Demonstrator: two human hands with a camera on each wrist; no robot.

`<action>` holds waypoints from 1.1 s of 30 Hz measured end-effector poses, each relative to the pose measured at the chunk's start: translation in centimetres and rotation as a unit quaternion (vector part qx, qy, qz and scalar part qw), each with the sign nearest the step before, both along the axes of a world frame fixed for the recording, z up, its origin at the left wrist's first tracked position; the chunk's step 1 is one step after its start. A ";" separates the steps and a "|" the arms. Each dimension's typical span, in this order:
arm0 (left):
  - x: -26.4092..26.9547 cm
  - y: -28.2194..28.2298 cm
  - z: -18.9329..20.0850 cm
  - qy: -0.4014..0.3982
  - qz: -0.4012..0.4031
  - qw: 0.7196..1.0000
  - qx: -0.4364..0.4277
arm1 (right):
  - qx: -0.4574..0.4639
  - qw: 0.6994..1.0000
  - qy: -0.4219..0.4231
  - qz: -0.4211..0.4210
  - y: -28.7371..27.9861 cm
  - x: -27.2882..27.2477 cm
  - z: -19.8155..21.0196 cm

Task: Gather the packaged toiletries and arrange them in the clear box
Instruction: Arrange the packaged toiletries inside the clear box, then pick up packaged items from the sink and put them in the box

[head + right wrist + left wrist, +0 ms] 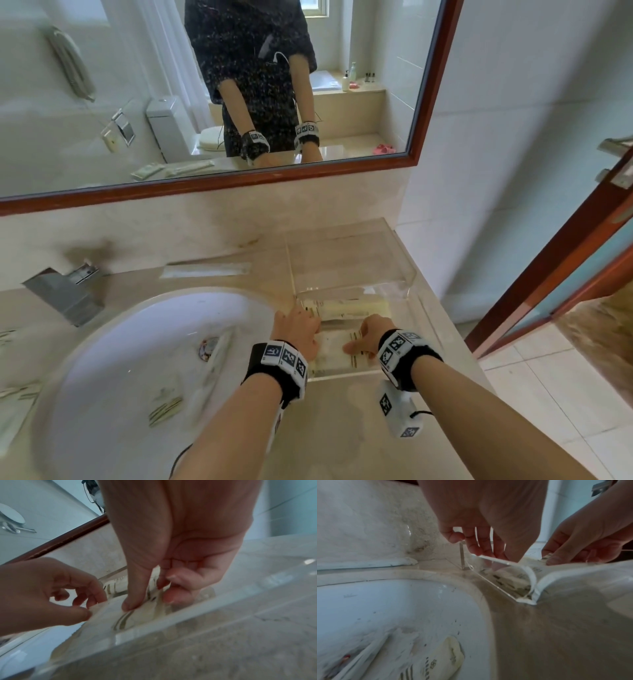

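1. Both hands are inside the near end of the clear box (pixel 404 284), working on one flat white packet (pixel 337 346). The right hand (pixel 371 334) pinches the packet's right part between thumb and curled fingers; the right wrist view shows the thumb (pixel 135 599) pressing down on its printed stripes.
2. The left hand (pixel 298 330) holds the packet's left edge between thumb and bent fingertips, right against the box's left wall.
3. Held at both ends, the packet looks as if it is being squared up and laid flat, probably so it lines up with its neighbours.
4. Another cream packet (pixel 346 307) already lies in the box just behind the held one.
5. More packets are not yet gathered: a long white one (pixel 205 270) on the counter by the back wall, and at least one striped one (pixel 166 409) down in the sink (pixel 113 349).
6. The box stands on a beige stone counter (pixel 342 428), just right of the sink and touching or nearly touching the back wall.
7. Around it: a steel tap (pixel 65 291) at left, a wood-framed mirror (pixel 424 102) above, pale wall tiles, and an open door (pixel 565 257) at right.
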State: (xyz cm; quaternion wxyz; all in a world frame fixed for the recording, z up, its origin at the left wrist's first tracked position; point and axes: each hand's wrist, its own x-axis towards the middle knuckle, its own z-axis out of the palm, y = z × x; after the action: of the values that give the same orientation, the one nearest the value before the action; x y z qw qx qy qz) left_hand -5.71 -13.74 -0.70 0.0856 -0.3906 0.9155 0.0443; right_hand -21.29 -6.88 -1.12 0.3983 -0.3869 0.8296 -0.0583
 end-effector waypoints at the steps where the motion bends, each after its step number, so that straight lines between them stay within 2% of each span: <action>1: 0.1 0.2 -0.1 0.002 -0.005 1.000 -0.007 | -0.008 1.000 0.003 0.001 0.1 -0.1 0.1; 6: 0.0 1.8 -0.2 0.025 -0.001 0.998 -0.053 | -0.062 0.998 -0.023 0.017 0.2 -0.3 0.6; 12: -0.2 2.5 -1.0 -0.016 0.008 1.000 -0.002 | -0.033 0.993 0.011 0.109 0.1 0.0 1.1; 15: -0.5 2.8 -0.7 -0.047 0.037 0.998 0.013 | -0.036 0.993 0.009 0.109 0.1 0.0 1.1; 20: -0.5 3.3 -0.4 -0.062 0.039 0.997 0.009 | -0.042 0.992 0.019 0.117 0.2 -0.3 1.0; 23: -0.3 3.6 -0.1 -0.044 0.041 0.998 0.011 | -0.034 0.988 0.039 0.147 0.2 -0.5 1.3; 27: 0.8 3.9 0.6 0.005 0.046 0.999 0.006 | -0.059 0.971 0.118 0.199 -0.3 -0.2 3.0; 33: 3.4 4.3 2.1 0.016 0.092 0.995 -0.019 | -0.144 0.958 0.119 0.219 -1.5 1.4 4.6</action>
State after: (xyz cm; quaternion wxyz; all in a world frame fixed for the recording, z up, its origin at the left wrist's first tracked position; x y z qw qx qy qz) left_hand -2.29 -9.46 1.36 0.0589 -0.4738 0.8777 0.0404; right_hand -19.85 -8.41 3.48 0.2398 -0.6166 0.7487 -0.0420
